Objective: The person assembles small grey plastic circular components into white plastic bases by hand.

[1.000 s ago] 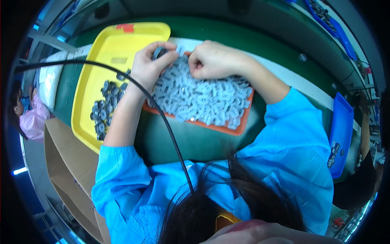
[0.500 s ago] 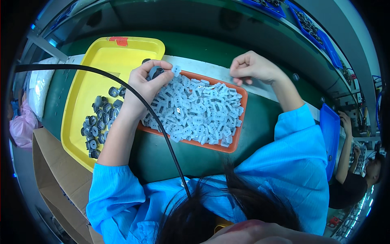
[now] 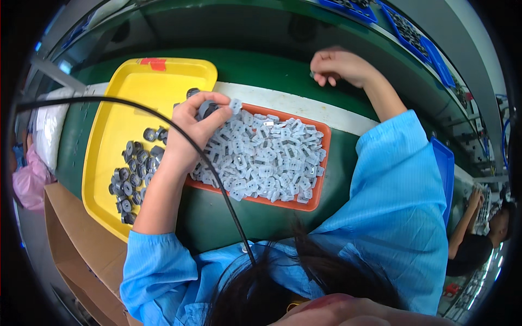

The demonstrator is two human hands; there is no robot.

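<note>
My left hand [image 3: 190, 127] is closed on a dark grey round cap [image 3: 207, 108], held above the left end of an orange tray [image 3: 325, 142]. A small translucent white plastic piece [image 3: 235, 106] with holes sticks out at the same fingertips. Heaped in the tray are many more translucent pieces [image 3: 266, 157] of that kind. My right hand [image 3: 342, 66] hovers past the tray's far right side, over the green surface. Its fingers are curled into a pinch, slightly blurred, with a tiny thing at the tips that I cannot make out.
A yellow tray [image 3: 157, 81] with several dark grey round caps [image 3: 128, 176] lies at the left. A black cable [image 3: 217, 174] arcs across the view. An open cardboard box [image 3: 76, 239] stands at the lower left, a blue tray [image 3: 443, 168] at the right. Another person [image 3: 478, 239] works at far right.
My right hand has moved farther away from me, off the white strip and over the green surface. The left hand keeps its hold on the cap and the white piece. The view has shifted slightly.
</note>
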